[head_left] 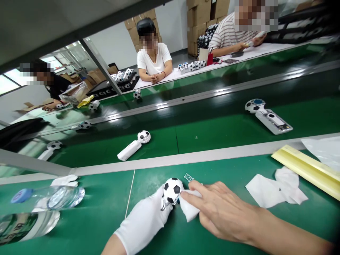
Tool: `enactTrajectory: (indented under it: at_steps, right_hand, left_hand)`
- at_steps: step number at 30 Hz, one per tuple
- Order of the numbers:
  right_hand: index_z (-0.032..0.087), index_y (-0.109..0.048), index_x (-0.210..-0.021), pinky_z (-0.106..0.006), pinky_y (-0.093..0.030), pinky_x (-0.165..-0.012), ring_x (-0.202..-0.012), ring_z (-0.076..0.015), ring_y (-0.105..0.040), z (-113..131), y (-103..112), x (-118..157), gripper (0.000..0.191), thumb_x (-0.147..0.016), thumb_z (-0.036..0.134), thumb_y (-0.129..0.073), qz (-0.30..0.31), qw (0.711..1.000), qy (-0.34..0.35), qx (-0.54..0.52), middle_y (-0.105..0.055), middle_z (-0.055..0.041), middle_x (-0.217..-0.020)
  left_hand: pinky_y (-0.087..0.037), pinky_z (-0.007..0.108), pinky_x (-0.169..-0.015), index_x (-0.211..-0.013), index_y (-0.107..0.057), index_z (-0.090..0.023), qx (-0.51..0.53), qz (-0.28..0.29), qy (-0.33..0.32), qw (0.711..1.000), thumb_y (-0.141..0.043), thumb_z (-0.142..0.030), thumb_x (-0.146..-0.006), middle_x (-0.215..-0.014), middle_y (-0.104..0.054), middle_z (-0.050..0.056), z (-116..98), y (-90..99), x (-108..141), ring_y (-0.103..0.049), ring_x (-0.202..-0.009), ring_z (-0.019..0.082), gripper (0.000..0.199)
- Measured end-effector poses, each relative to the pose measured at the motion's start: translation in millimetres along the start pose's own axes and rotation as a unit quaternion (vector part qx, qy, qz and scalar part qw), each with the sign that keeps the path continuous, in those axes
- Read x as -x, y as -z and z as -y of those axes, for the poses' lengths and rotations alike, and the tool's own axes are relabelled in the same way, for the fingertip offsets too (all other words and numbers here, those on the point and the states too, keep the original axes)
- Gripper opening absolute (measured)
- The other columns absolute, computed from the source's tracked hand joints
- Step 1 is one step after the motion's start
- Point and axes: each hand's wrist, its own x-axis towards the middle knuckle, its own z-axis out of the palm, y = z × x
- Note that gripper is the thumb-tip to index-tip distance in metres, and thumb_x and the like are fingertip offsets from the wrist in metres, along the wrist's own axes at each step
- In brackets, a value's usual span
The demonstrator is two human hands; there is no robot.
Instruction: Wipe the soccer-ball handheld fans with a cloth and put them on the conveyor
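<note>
My left hand (pixel 143 223), in a white glove, grips a small handheld fan (pixel 168 198) with a black-and-white soccer-ball head (pixel 173 190); its handle is hidden inside the glove. My bare right hand (pixel 225 212) presses a folded white cloth (pixel 189 206) against the side of the ball. Both hands rest just above the green work surface (pixel 151 184). A small green-and-white printed strip (pixel 188 177) lies just behind the ball, partly covered by my right fingers.
Two plastic water bottles (pixel 47 198) lie at the left. To the right are crumpled white wipes (pixel 273 187) and a yellow strip (pixel 305 170). Soccer-ball fans lie on a green conveyor belt (pixel 170 148) beyond a grey rail (pixel 186 157). Co-workers sit across it, with cardboard boxes behind them.
</note>
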Motion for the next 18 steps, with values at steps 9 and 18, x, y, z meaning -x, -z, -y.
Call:
enactTrajectory:
  at_steps: [9, 18]
  right_hand:
    - [0.032, -0.038, -0.127, -0.045, -0.049, -0.069, -0.077, -0.0223, -0.057, 0, 2, 13, 0.055, -0.077, 0.010, -0.038, -0.001, 0.999, -0.038, -0.014, -0.047, -0.0072, -0.115]
    - [0.031, -0.034, -0.131, -0.045, -0.050, -0.070, -0.081, -0.0239, -0.058, 4, -6, 7, 0.059, -0.077, 0.010, -0.039, -0.021, 0.999, -0.020, -0.031, -0.048, -0.0087, -0.116]
  left_hand:
    - [-0.045, 0.032, -0.087, -0.128, -0.040, -0.031, 0.029, 0.017, 0.014, 0.999, -0.037, -0.045, -0.089, -0.109, -0.061, 0.002, -1, 5.6, 1, -0.059, -0.097, 0.023, 0.041]
    - [-0.041, 0.030, -0.095, -0.133, -0.037, -0.032, 0.060, 0.022, -0.003, 0.998, -0.037, -0.044, -0.090, -0.122, -0.055, 0.001, 3, 5.0, -2, -0.054, -0.106, 0.021, 0.045]
